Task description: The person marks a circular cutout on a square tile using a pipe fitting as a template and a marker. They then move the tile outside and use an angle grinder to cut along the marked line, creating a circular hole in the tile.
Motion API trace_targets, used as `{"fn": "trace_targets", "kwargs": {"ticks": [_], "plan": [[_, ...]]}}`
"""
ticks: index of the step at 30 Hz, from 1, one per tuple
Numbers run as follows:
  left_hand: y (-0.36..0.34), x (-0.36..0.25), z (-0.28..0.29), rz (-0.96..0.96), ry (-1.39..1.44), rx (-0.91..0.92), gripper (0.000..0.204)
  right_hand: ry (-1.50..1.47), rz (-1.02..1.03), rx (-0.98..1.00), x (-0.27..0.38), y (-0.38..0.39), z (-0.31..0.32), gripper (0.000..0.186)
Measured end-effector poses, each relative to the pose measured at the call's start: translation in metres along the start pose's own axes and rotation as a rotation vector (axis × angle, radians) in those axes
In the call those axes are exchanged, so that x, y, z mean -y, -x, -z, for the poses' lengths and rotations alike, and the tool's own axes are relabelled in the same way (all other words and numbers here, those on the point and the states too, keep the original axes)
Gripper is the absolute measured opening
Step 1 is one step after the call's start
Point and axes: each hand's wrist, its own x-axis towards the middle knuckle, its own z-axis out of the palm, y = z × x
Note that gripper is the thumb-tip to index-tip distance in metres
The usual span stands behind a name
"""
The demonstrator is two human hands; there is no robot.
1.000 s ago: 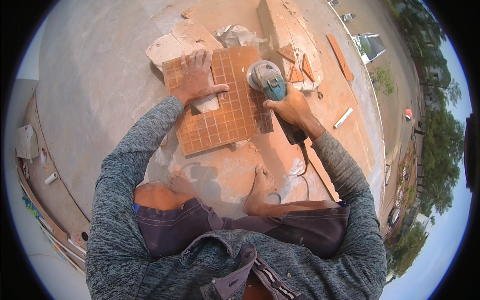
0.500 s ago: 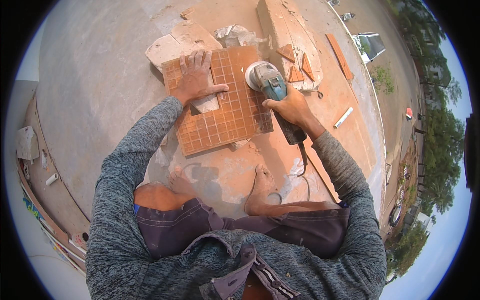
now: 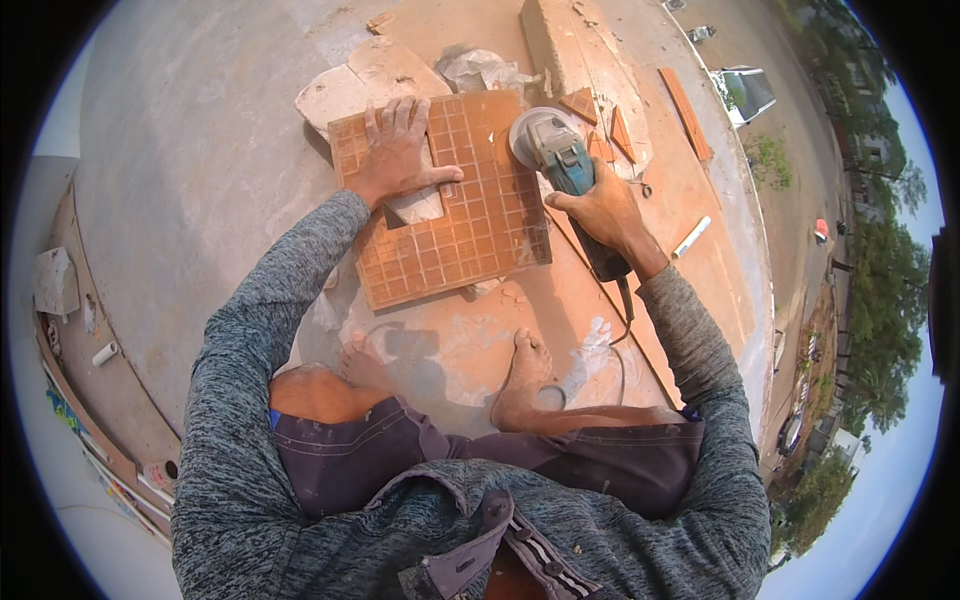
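you have two hands in view, one tile, one grinder, three triangular offcuts (image 3: 621,135) and one long orange strip (image 3: 685,115). your left hand (image 3: 392,160) lies flat with its fingers spread, gripping nothing, pressing on the orange gridded tile (image 3: 480,190); the tile sits under that palm and reaches right toward your other fingers, with one cut-out below the left thumb. your right hand (image 3: 605,210) is wrapped closed around the grinder (image 3: 568,165), its disc (image 3: 522,132) just ahead of those fingers. since half a second ago, the grinder has shifted right, so the disc, which overlapped the tile's face, is now at its right edge; whether they touch you can't tell. your left hand has kept its place on the tile. a pale slab (image 3: 355,85) lies under the tile beyond your left fingertips, and a long block (image 3: 562,60) bearing the offcuts stands close past your right fingers. the cord (image 3: 627,310) trails below your right wrist; a white tube (image 3: 691,237) lies to its right.
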Motion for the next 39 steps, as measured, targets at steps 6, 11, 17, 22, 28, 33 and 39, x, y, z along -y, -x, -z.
{"fn": "trace_targets", "kwargs": {"ticks": [6,11,17,22,28,33,39], "plan": [[0.000,0.002,-0.002,-0.007,-0.013,-0.008,0.134,0.030,0.047,0.002,0.003,0.002,-0.006,0.077],[0.000,0.002,-0.001,-0.010,-0.009,-0.015,0.135,0.054,0.054,0.030,0.009,0.002,-0.006,0.078],[-0.001,0.001,0.001,-0.014,-0.002,-0.008,0.135,0.079,0.051,0.043,0.007,-0.001,-0.010,0.081],[0.000,0.003,-0.002,-0.017,0.004,-0.023,0.134,0.075,0.051,0.054,0.013,0.000,-0.008,0.077],[0.000,0.002,-0.001,-0.016,0.005,-0.020,0.134,0.138,0.070,0.020,0.015,0.001,-0.009,0.071],[0.000,0.001,0.000,-0.014,0.007,-0.007,0.135,0.155,0.074,0.030,0.014,-0.001,-0.008,0.069],[0.000,0.002,-0.001,-0.013,-0.011,-0.001,0.136,0.182,0.058,0.056,0.017,-0.003,-0.006,0.068]]}}
